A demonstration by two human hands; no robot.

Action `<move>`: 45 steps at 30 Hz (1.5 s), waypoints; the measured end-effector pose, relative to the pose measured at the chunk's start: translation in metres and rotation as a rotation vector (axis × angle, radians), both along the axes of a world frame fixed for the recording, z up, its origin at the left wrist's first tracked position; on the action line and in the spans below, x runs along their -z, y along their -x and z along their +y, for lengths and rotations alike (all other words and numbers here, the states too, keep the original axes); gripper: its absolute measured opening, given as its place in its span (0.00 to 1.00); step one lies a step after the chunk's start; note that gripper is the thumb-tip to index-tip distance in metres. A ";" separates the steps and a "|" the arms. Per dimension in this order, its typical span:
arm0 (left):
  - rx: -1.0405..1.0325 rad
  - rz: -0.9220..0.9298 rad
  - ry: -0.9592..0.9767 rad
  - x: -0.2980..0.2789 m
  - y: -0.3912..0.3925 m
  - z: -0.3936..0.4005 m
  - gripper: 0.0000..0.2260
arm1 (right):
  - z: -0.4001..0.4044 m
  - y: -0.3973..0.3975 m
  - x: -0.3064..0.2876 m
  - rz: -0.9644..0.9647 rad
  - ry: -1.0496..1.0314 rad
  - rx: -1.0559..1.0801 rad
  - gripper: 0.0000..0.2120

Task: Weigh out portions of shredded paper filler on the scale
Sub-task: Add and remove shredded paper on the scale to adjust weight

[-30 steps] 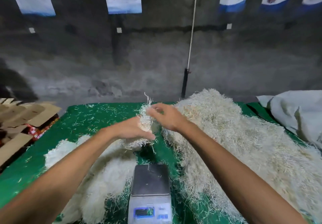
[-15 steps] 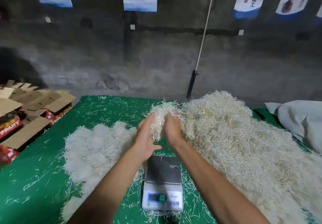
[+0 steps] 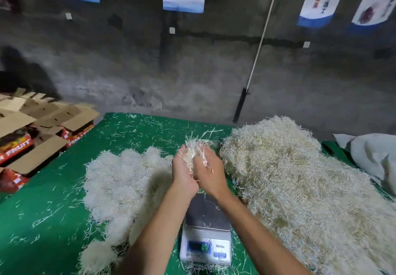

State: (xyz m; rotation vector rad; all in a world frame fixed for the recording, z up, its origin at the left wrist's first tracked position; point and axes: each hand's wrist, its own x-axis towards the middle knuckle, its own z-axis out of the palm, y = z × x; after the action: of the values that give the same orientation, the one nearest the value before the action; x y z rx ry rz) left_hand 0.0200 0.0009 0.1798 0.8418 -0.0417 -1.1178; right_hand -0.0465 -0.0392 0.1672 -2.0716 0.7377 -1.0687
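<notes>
While the left hand (image 3: 183, 173) and right hand (image 3: 209, 174) press a wad of shredded paper filler (image 3: 196, 146) between their palms above the scale (image 3: 206, 229), it is best lowered centrally onto the bare platform, keeping strands off the display.

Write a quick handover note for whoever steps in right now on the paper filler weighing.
Left hand and right hand press one clump of shredded paper between them, above the table beyond the scale.
The scale's platform holds only a few stray strands.
Big unsorted heap lies right of the scale; rounded tufts, apparently finished portions, lie left.
Left to do: set this clump on the scale, adjust it, add it to the tufts.
</notes>
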 end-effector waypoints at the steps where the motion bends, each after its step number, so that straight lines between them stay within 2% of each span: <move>1: -0.017 -0.012 0.024 -0.001 -0.001 -0.001 0.17 | 0.007 -0.002 0.004 -0.001 0.061 -0.041 0.09; 3: 0.009 0.012 0.063 0.011 -0.004 -0.010 0.14 | 0.010 -0.007 0.008 0.000 0.114 -0.069 0.15; 5: 0.160 -0.050 -0.020 0.013 0.002 -0.013 0.13 | -0.005 -0.009 0.002 -0.031 0.046 0.008 0.16; 8: 0.339 0.003 -0.097 0.004 -0.001 -0.018 0.19 | -0.039 0.000 0.000 0.112 -0.007 0.177 0.20; 10: 0.298 -0.025 -0.074 0.003 -0.014 -0.030 0.11 | -0.051 0.008 0.010 0.154 -0.047 0.080 0.24; 11: 0.252 -0.016 -0.045 0.001 -0.021 -0.033 0.10 | -0.053 0.009 0.018 0.143 -0.053 -0.020 0.21; 13: 0.097 -0.006 -0.082 0.009 -0.029 -0.039 0.17 | -0.048 0.006 0.034 0.195 0.059 -0.141 0.14; 14: 0.078 -0.013 -0.111 0.018 -0.029 -0.043 0.22 | -0.045 0.002 0.041 0.209 0.124 -0.160 0.18; 15: 0.081 -0.027 -0.148 0.026 -0.027 -0.046 0.25 | -0.044 -0.002 0.043 0.208 0.148 -0.160 0.21; 17: 0.199 -0.036 -0.180 0.040 -0.018 -0.051 0.25 | -0.055 -0.006 0.042 0.218 0.031 -0.064 0.27; 20: 0.376 -0.058 -0.099 0.053 -0.018 -0.060 0.21 | -0.082 0.002 0.049 0.306 -0.049 0.044 0.27; 22: 0.337 0.003 -0.010 0.060 -0.024 -0.062 0.21 | -0.080 0.006 0.060 0.343 -0.024 0.004 0.26; 25: 0.168 0.061 -0.019 0.079 -0.035 -0.072 0.21 | -0.071 0.008 0.088 0.398 -0.037 -0.105 0.27; 27: 0.219 -0.008 -0.072 0.092 -0.038 -0.073 0.16 | -0.077 0.017 0.098 0.446 -0.128 -0.184 0.28; 29: 0.315 -0.180 -0.153 0.105 -0.038 -0.068 0.14 | -0.092 0.032 0.103 0.446 -0.188 -0.205 0.27; 31: 0.343 -0.472 -0.234 0.121 -0.040 -0.060 0.21 | -0.108 0.046 0.108 0.418 -0.289 -0.127 0.27; 33: 0.344 -0.545 -0.220 0.138 -0.043 -0.049 0.34 | -0.116 0.053 0.120 0.336 -0.406 -0.012 0.27; 34: 0.341 -0.565 -0.187 0.149 -0.046 -0.046 0.38 | -0.119 0.056 0.127 0.290 -0.439 0.057 0.26; 35: 0.329 -0.622 -0.160 0.161 -0.049 -0.044 0.35 | -0.120 0.059 0.136 0.266 -0.466 0.112 0.26; 37: 0.268 -0.743 -0.210 0.181 -0.053 -0.041 0.21 | -0.117 0.064 0.154 0.353 -0.477 0.153 0.32; 39: 0.183 -0.598 -0.327 0.194 -0.051 -0.044 0.16 | -0.110 0.073 0.172 0.602 -0.429 0.127 0.36; 41: 0.191 -0.483 -0.400 0.204 -0.049 -0.041 0.17 | -0.105 0.084 0.186 0.692 -0.420 0.129 0.34; 42: 0.221 -0.466 -0.411 0.210 -0.048 -0.035 0.19 | -0.101 0.089 0.191 0.631 -0.437 0.161 0.32; 45: 0.188 -0.465 -0.380 0.229 -0.046 -0.010 0.21 | -0.082 0.106 0.205 0.259 -0.604 0.347 0.29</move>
State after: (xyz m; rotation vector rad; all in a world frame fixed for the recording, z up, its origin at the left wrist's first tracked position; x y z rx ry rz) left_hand 0.0662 -0.0092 -0.0494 1.4515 -0.3076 -1.0993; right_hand -0.1522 -0.1215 -0.0376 -1.5973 1.3952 -0.6338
